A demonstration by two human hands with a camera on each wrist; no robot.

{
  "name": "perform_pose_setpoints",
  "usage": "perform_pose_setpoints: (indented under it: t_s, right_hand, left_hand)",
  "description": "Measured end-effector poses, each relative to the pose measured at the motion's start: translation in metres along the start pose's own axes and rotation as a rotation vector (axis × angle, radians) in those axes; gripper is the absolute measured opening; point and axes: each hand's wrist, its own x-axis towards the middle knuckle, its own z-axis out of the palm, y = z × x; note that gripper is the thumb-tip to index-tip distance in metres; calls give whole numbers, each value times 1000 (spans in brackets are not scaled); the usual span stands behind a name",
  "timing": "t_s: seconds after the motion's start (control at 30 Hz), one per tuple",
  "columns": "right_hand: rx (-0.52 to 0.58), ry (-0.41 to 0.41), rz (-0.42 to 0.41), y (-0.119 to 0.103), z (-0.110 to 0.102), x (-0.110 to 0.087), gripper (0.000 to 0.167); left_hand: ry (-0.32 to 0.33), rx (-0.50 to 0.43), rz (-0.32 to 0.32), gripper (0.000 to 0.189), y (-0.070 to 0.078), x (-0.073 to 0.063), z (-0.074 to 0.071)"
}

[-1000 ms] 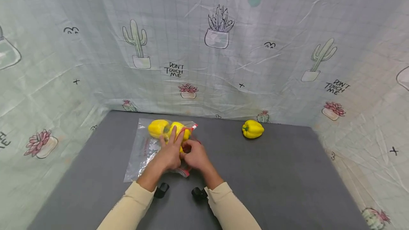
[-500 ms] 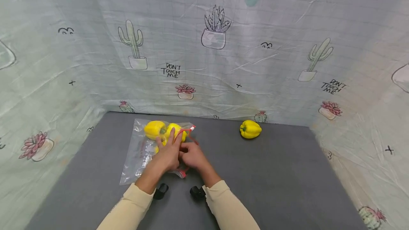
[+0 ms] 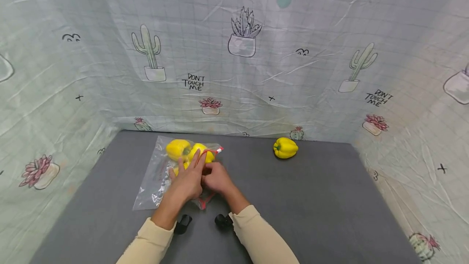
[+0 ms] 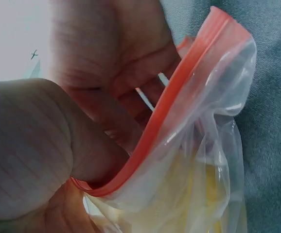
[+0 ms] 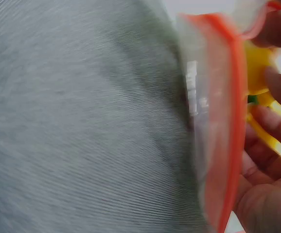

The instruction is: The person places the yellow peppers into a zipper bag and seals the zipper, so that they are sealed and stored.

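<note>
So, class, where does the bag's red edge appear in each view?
Head: red edge left of centre, lower half, partly hidden.
Left wrist: the red edge slants from top right to lower left.
Right wrist: the red edge runs downward, right of centre.
Shared landmark: yellow peppers, blurred in the left wrist view.

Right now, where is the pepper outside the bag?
In the head view, the yellow pepper lies right of the bag, on the table near the cloth backdrop.

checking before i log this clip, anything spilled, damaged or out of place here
Nothing looks spilled or damaged. One yellow pepper lies apart, loose on the grey table, right of the clear bag holding the other yellow peppers.
</note>
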Motion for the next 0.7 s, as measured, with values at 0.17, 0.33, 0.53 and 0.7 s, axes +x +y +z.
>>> perform_pose_setpoints:
  t_s: [0.17, 0.33, 0.53, 0.7]
  right_hand:
    - [238, 4, 2, 6, 4, -2, 17]
    - [270, -2, 32, 7, 4, -1, 21]
    - [226, 39, 62, 4, 3, -1, 20]
    - [121, 49, 57, -2, 4, -3, 20]
  left_hand:
    - [-2, -55, 44, 98, -8, 2, -3]
    - [11, -57, 103, 85, -22, 4, -12]
    - [50, -73, 200, 80, -36, 10, -13]
    - [72, -157, 242, 80, -46, 13, -7]
